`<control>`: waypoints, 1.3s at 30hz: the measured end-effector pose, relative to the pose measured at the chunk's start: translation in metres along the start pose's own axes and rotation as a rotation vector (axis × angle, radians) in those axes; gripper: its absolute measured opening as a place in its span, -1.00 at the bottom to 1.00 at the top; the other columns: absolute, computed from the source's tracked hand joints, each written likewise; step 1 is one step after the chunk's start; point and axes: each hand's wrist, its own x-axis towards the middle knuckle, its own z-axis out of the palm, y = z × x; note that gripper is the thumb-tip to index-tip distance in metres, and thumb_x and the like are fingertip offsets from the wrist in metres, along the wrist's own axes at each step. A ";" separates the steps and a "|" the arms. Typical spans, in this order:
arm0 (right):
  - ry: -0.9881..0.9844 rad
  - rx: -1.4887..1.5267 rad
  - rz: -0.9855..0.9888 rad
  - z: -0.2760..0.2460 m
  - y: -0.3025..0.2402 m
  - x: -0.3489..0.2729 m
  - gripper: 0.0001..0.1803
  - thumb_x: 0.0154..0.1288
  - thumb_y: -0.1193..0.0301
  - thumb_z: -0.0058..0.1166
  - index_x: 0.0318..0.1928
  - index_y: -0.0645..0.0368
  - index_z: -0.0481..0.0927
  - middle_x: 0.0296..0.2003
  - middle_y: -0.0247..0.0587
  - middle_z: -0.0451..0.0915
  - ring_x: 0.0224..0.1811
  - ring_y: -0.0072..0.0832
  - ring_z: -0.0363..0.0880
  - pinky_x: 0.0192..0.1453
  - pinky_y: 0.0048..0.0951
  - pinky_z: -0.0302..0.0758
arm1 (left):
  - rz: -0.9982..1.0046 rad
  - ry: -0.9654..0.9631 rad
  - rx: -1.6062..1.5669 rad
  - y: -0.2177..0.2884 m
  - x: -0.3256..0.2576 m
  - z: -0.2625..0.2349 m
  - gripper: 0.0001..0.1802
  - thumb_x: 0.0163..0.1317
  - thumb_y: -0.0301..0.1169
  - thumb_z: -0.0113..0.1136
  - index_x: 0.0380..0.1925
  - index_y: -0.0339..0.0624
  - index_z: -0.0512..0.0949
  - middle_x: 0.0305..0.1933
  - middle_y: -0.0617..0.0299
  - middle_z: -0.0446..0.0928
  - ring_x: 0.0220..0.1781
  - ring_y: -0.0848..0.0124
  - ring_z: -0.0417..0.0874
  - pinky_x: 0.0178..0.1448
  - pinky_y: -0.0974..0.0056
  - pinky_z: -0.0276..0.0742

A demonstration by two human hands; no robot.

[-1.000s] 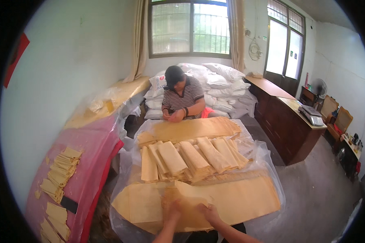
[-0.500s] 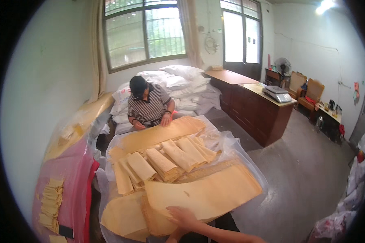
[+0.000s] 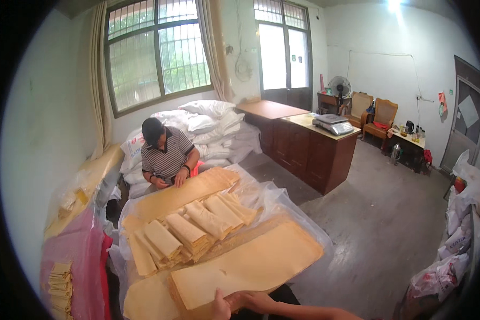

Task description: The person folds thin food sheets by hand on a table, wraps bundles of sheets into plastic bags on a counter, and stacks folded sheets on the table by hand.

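Covering less of the sheet [image 3: 250, 261] now, hands [image 3: 221, 306] sit at its near edge.

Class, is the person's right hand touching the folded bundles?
Apart: the head view shows the right hand at the near edge of the long tan sheet, which lies between it and the folded bundles.

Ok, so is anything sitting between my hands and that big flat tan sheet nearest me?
Nothing visible is. Your left hand and right hand are right by the near edge of the tan sheet; the folded bundles lie beyond its far side.
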 end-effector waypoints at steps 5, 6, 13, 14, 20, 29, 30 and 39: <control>-0.114 -0.236 0.225 -0.015 0.022 0.026 -0.66 0.35 0.34 -0.07 0.07 0.11 0.58 0.02 0.03 0.62 0.12 -0.08 0.57 0.18 -0.13 0.44 | 0.280 -0.181 0.183 0.030 0.003 0.067 -0.52 0.50 -0.12 -0.11 0.22 -0.23 0.34 0.12 0.05 0.53 0.05 0.10 0.64 0.09 -0.04 0.64; -0.102 -0.167 0.226 -0.016 0.028 0.028 -0.66 0.35 0.34 -0.07 0.07 0.11 0.58 0.02 0.03 0.62 0.11 -0.09 0.57 0.18 -0.13 0.45 | 0.295 -0.242 0.234 0.031 0.006 0.078 -0.53 0.50 -0.14 -0.10 0.23 -0.23 0.34 0.12 0.05 0.52 0.05 0.10 0.63 0.08 -0.03 0.65; -0.063 -0.091 0.488 0.018 0.106 0.019 -0.66 0.37 0.32 -0.10 0.07 0.10 0.58 0.01 0.00 0.63 0.09 -0.16 0.58 0.15 -0.18 0.47 | 0.382 -0.188 0.377 0.026 0.022 0.115 -0.53 0.50 -0.16 -0.09 0.25 -0.23 0.31 0.12 0.04 0.52 0.05 0.11 0.64 0.06 0.00 0.66; -0.023 -0.103 0.420 0.025 0.114 0.014 -0.66 0.37 0.32 -0.10 0.07 0.10 0.58 0.01 0.00 0.63 0.09 -0.16 0.58 0.15 -0.18 0.47 | 0.372 -0.188 0.382 0.026 0.022 0.115 -0.53 0.49 -0.16 -0.08 0.24 -0.23 0.32 0.12 0.04 0.52 0.05 0.11 0.64 0.07 0.00 0.66; 0.193 -0.477 0.378 0.023 0.100 -0.027 -0.63 0.34 0.22 -0.04 0.04 0.14 0.57 -0.05 -0.03 0.64 0.10 -0.15 0.57 0.29 -0.09 0.36 | 0.292 -0.131 0.261 0.040 0.009 0.067 -0.54 0.48 -0.17 -0.04 0.21 -0.24 0.37 0.15 0.07 0.52 0.12 0.14 0.61 0.14 0.00 0.61; -0.042 -0.564 0.435 -0.039 0.057 -0.065 -0.70 0.17 0.25 0.17 -0.15 0.15 0.54 -0.15 -0.10 0.57 0.07 -0.17 0.50 0.27 -0.11 0.31 | 0.257 0.139 0.199 0.007 -0.018 -0.035 -0.52 0.48 -0.23 -0.01 0.26 -0.29 0.34 0.22 0.12 0.44 0.22 0.20 0.50 0.29 0.10 0.45; 0.005 -0.587 0.386 -0.046 0.059 -0.070 -0.70 0.17 0.25 0.17 -0.15 0.15 0.54 -0.15 -0.10 0.57 0.07 -0.17 0.50 0.27 -0.11 0.31 | 0.240 0.144 0.186 0.002 -0.015 -0.042 -0.54 0.49 -0.21 -0.05 0.25 -0.25 0.34 0.21 0.14 0.45 0.21 0.21 0.50 0.28 0.10 0.45; 0.247 -0.776 0.629 -0.076 0.122 -0.097 -0.62 0.12 0.25 0.20 -0.08 0.17 0.59 -0.08 -0.10 0.57 0.12 -0.19 0.47 0.32 -0.07 0.26 | 0.226 0.114 0.156 -0.009 -0.003 -0.067 -0.56 0.48 -0.20 -0.04 0.22 -0.23 0.38 0.18 0.11 0.49 0.20 0.19 0.51 0.29 0.08 0.44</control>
